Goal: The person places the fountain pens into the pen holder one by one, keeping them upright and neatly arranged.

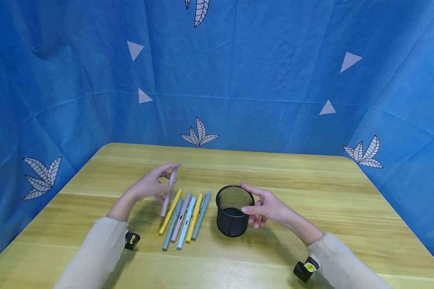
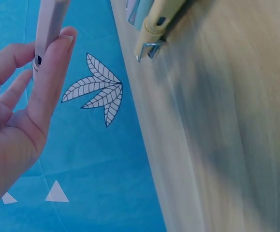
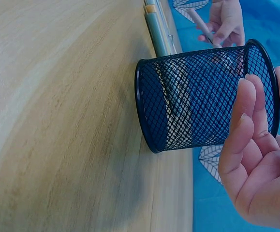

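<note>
In the head view my left hand (image 1: 151, 184) pinches a pale purple pen (image 1: 166, 202), tilted, at the left end of a row of pens. The left wrist view shows the thumb along one side of that pen (image 2: 51, 24) and the fingers on the other. My right hand (image 1: 271, 206) grips the rim of a black mesh pen holder (image 1: 231, 225) that stands upright on the table, thumb and index finger spread across its right side. Seen from the right wrist, the other fingers lie loosely curled by the mesh (image 3: 198, 101).
Several pens lie side by side left of the holder: a yellow pen (image 1: 170, 212), a purple pen (image 1: 181, 218), a light blue pen (image 1: 186, 223) and a teal pen (image 1: 201, 216) among them. A blue patterned cloth (image 1: 238, 80) hangs behind the wooden table (image 1: 275, 172).
</note>
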Motion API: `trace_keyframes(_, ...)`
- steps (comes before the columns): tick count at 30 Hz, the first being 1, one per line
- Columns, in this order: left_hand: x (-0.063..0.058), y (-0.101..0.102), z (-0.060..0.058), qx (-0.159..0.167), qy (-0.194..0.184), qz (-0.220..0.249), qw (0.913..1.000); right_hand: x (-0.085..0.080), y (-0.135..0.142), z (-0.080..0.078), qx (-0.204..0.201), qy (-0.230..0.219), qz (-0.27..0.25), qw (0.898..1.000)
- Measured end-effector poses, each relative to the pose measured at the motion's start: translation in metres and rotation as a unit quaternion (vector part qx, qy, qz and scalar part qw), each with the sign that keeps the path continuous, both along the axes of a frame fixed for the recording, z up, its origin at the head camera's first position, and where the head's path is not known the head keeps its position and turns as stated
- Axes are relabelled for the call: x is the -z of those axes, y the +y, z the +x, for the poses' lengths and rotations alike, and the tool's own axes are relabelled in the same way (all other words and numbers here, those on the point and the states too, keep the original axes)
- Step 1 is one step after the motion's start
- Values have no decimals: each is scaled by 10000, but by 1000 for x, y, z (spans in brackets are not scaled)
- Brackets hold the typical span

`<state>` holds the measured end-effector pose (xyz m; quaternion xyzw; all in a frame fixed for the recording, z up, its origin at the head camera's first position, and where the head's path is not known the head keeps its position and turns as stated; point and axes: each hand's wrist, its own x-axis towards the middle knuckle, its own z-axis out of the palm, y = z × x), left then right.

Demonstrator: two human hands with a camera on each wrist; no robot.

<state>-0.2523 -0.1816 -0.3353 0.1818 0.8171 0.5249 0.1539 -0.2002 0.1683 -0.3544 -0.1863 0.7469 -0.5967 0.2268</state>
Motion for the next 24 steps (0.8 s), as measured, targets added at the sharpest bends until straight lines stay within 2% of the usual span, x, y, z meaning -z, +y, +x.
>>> trace_keyframes(7,-5,7,0,77,282,-194,9994,-1,-1,0,1,-33,43,10000)
trace_keyframes(14,-12,16,-1,292,393,83,9988,-1,-1,0,15,-41,69,10000)
trace_keyframes(24,-24,29,2,343,423,410,9977,-2,-1,1,46,-94,26,9999)
